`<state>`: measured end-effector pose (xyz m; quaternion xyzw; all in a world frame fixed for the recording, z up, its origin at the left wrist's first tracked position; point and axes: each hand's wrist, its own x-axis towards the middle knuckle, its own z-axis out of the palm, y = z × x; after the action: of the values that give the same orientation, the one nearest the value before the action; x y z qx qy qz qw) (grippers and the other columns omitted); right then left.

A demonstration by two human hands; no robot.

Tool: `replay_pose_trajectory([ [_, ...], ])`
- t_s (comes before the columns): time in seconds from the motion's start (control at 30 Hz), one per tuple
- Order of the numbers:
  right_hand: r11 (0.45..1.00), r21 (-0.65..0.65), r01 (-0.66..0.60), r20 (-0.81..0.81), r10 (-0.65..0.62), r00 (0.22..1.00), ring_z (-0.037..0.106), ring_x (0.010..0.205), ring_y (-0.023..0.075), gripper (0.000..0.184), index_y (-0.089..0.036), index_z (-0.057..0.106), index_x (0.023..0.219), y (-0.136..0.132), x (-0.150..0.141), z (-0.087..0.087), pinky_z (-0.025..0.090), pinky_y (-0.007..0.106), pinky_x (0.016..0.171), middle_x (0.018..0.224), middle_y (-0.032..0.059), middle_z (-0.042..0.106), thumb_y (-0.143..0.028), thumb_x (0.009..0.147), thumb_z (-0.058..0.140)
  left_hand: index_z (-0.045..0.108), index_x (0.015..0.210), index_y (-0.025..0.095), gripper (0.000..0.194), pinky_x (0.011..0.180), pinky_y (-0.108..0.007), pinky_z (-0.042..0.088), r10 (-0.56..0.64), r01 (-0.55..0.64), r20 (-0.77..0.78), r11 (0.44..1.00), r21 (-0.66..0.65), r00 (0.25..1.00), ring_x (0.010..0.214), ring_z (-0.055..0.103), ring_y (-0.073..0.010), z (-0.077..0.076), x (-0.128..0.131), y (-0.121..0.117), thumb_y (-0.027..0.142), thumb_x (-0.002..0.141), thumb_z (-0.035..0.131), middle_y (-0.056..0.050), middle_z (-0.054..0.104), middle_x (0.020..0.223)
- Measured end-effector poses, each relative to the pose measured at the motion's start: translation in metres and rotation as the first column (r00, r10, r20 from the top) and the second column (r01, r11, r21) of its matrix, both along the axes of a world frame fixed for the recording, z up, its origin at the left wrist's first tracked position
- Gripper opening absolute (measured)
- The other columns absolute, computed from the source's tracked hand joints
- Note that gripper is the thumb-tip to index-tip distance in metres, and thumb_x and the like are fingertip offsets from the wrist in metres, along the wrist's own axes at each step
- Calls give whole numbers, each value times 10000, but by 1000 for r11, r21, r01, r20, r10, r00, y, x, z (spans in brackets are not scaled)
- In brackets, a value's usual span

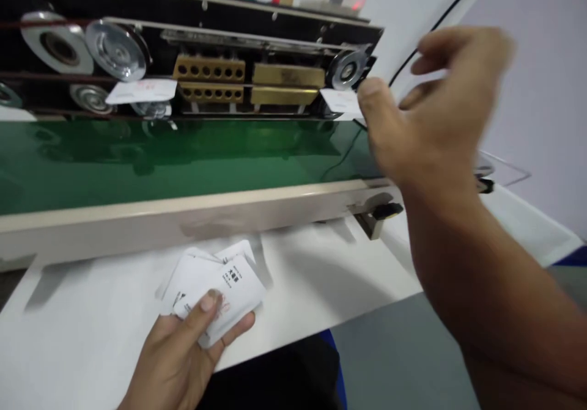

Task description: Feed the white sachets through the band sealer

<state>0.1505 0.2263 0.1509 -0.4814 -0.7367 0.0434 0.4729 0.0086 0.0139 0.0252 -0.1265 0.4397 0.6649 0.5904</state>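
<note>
Over the white shelf [92, 343] below the machine, the left hand [177, 361] clenches a fanned stack of white sachets [213, 294], with the left thumb [208, 303] pressed on top and the left fingers [236, 330] curled beneath. The top sachet carries black print and a faint red mark; what the sachets contain does not show. Up at the right, the right hand [440, 110] is blurred, the right fingers [458, 49] released and spread, the right thumb [371, 101] just beside a lone white sachet [337, 103] at the band sealer [284, 31]. Another white sachet [141, 91] sits farther left among steel pulleys [117, 49], past brass blocks [208, 68] — below them runs a green conveyor belt [137, 165], edged by a beige rail [183, 220].
</note>
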Motion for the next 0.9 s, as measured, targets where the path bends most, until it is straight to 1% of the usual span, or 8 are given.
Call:
replay_pose_trajectory([
  [0.07,986,90,-142,122,131,984,561,913,243,323,-229,472,1123,-48,0,-27,474,395,735,1120,116,520,-365,864,608,535,1286,253,657,832,-498,623,21,-20,-14,1000,4,1000,1048,679,-298,0,0,2,-17,713,705,-30,741,1100],
  [0.13,911,-51,-410,268,408,873,544,949,294,498,-249,405,1195,-91,-1,-63,501,453,761,1067,117,521,-468,829,661,505,1333,242,683,807,-426,630,34,-34,-1,998,49,999,935,712,-254,-3,0,3,-10,728,698,-40,757,1012],
  [0.2,816,-228,-531,216,574,790,527,1029,321,654,-235,315,1293,-120,-5,-98,522,477,792,1109,134,500,-485,812,680,575,1267,228,573,769,-327,626,20,-22,23,994,103,1000,829,720,-200,-7,0,1,18,750,702,-45,760,962],
  [0.37,679,-535,-503,-86,549,832,568,1082,330,809,-201,249,1351,-135,-26,-139,511,537,892,1209,164,518,-402,736,735,747,782,184,38,786,-213,579,-9,1,56,991,135,998,769,707,-145,-10,-2,0,203,761,772,-36,761,831],
  [0.5,534,-722,-439,-157,491,857,642,1001,317,836,-217,219,1393,-128,-29,-136,525,541,849,1165,144,624,-397,753,726,680,1177,334,325,895,-347,566,1,-78,254,953,293,967,1082,658,-255,-7,-6,4,410,864,634,-35,726,1158],
  [0.6,533,-743,-404,-174,428,887,665,891,288,796,-224,237,1383,-124,-23,-133,543,514,778,1084,122,656,-407,768,708,488,1390,369,459,945,-405,544,-37,-76,304,934,350,952,1247,555,-294,-4,-7,9,361,933,526,-54,646,1318],
  [0.77,555,-688,-468,-291,379,878,649,711,216,675,-244,233,1368,-126,-12,-141,550,406,640,854,39,662,-379,849,644,349,1465,391,558,992,-472,512,12,-76,206,949,305,978,1330,460,-337,-1,-5,12,238,948,495,-45,550,1436],
  [0.9,692,-509,-511,-428,311,848,615,780,183,529,-331,251,1361,-136,-4,-143,545,357,677,867,3,583,-328,928,556,396,1423,423,622,1006,-481,509,-8,-22,145,979,204,989,1302,496,-325,-9,-1,6,166,891,592,16,657,1312],
])
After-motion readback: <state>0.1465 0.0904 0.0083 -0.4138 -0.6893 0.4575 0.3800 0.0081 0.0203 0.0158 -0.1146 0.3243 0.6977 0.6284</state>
